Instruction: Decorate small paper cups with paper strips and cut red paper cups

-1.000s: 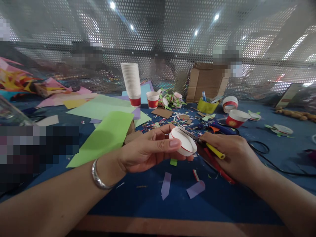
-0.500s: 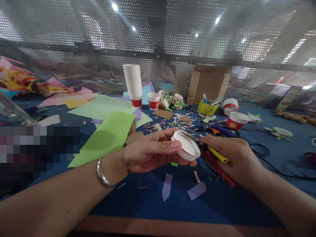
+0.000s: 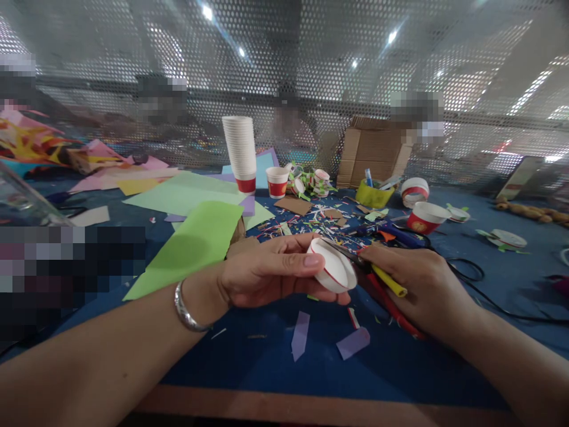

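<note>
My left hand (image 3: 280,270) grips a cut-down paper cup bottom (image 3: 331,267), a shallow white cup with a thin red line round it. The thumb presses on its near side, and the fingers lie beneath. My right hand (image 3: 413,279) is closed round scissors (image 3: 386,279) with one yellow and one red handle. Their dark blades point left and meet the far rim of the cup piece; how far apart they stand is hard to see. Below the hands, two purple paper pieces (image 3: 301,336) lie on the blue table (image 3: 249,367).
A tall stack of paper cups (image 3: 240,154) stands behind, beside a single cup (image 3: 277,182). Green paper (image 3: 191,249) lies at left. Paper scraps (image 3: 306,222) cover the middle. A yellow container (image 3: 374,196), cut cups (image 3: 427,218) and a black cord (image 3: 471,270) are at right.
The cup piece has shifted slightly left and tilted a little in my left hand. The scissors have stayed at its rim, moving slightly with it.
</note>
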Demonstrator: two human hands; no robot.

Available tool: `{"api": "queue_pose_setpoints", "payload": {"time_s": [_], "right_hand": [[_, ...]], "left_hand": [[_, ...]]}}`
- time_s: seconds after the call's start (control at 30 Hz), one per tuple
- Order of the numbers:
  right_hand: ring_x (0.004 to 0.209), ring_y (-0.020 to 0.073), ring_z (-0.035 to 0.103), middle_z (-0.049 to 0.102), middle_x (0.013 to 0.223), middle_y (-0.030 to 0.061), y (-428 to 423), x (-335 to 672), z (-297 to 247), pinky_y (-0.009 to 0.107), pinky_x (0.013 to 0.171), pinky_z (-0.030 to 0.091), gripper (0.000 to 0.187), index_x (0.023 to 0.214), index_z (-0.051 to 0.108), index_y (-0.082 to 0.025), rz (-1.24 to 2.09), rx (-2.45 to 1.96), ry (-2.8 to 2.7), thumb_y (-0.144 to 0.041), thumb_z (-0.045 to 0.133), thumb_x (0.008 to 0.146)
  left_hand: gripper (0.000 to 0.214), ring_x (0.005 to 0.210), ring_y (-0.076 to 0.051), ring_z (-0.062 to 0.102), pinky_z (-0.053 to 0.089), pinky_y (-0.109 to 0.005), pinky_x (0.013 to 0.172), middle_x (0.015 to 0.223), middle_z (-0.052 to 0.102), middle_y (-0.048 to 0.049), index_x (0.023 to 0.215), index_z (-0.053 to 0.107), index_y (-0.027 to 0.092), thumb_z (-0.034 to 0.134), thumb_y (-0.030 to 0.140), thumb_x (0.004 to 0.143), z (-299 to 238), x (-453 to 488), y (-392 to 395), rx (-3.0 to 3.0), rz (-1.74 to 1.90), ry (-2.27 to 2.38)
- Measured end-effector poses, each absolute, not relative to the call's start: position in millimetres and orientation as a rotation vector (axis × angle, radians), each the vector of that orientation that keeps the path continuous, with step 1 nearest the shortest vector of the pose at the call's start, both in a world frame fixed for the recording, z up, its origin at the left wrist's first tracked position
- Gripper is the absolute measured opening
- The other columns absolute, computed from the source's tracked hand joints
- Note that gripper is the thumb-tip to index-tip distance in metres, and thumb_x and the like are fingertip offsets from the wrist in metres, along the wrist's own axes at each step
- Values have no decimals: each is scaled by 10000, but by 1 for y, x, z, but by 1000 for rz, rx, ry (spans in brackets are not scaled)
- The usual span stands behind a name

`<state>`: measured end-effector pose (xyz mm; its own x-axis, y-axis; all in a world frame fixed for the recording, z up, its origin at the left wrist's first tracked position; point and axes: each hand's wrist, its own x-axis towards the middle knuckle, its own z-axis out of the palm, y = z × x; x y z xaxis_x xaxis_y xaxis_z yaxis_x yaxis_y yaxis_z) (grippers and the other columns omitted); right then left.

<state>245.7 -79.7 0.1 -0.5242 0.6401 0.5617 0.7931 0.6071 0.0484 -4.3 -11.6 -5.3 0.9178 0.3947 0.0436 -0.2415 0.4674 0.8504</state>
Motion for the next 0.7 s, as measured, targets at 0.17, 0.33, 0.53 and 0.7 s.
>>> {"api": "queue_pose_setpoints", "payload": {"time_s": [0.17, 0.33, 0.53, 0.7], "right_hand": [[585, 211, 719, 772, 722, 59, -76, 250, -9, 279, 524, 493, 321, 937, 719, -209, -443, -1144, -2233, -77, 472, 780], [549, 191, 701, 764, 692, 49, -78, 247, 0, 265, 499, 482, 295, 914, 725, -205, -419, -1184, -2270, -85, 482, 795], [572, 199, 735, 790, 726, 64, -77, 245, 5, 268, 511, 516, 297, 950, 729, -171, -412, -1172, -2269, -91, 475, 818], [655, 239, 764, 807, 819, 90, -78, 250, -4, 307, 558, 542, 300, 1020, 738, -192, -316, -1203, -2233, -98, 506, 856]], "left_hand": [[434, 1023, -227, 767, 602, -283, 921, 1065, 766, -100, 1118, 680, 134, 869, 355, 796, -4, -1, -17, 978, 533, 276], [556, 903, -160, 751, 590, -243, 855, 992, 752, -47, 1092, 624, 163, 960, 299, 670, 0, 0, -22, 980, 653, 362], [474, 849, -103, 740, 580, -178, 802, 931, 748, -2, 1018, 622, 162, 948, 172, 674, 3, 1, -27, 937, 698, 363], [425, 831, -96, 739, 582, -179, 801, 912, 750, 7, 968, 623, 158, 942, 182, 688, 2, 1, -27, 906, 704, 354]]}}
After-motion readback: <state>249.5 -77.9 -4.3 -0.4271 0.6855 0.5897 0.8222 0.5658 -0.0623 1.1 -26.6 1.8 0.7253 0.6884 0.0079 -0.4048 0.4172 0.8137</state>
